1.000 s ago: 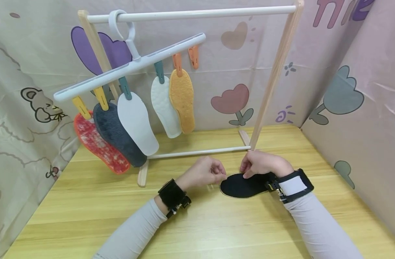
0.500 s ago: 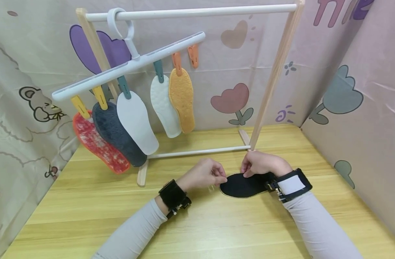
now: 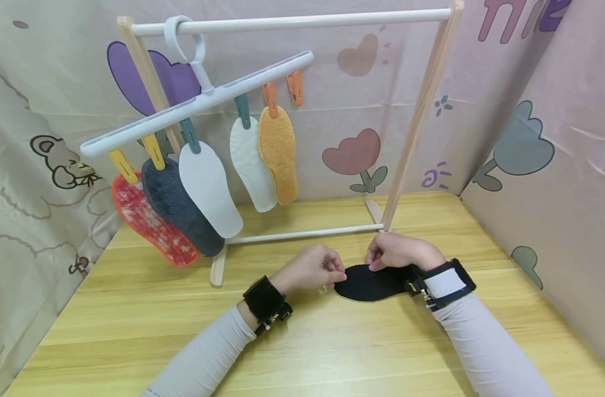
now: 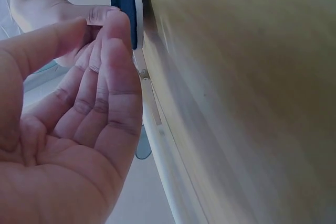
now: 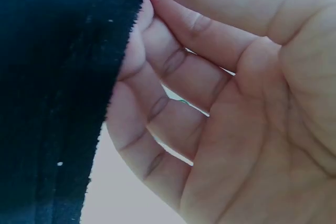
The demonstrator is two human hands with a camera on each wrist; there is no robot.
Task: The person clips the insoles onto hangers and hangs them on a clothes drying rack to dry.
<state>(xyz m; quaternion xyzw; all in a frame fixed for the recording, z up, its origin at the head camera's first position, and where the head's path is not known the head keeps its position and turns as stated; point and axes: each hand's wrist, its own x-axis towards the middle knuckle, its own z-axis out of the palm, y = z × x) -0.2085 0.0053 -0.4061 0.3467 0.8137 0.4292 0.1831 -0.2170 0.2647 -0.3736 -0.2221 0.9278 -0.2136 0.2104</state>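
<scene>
I can read no whole word; only cut-off purple and pink letters, perhaps "ne", on the backdrop (image 3: 525,16) at far right.

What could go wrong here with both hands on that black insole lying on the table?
The left hand pinches only the tip of the black insole, so the thin felt might slip free when lifted. The right hand sits close to the drying rack's lower rail; raising the insole could knock it. The clip hanger already tilts under five hung insoles, so a bump may set it swinging.
</scene>
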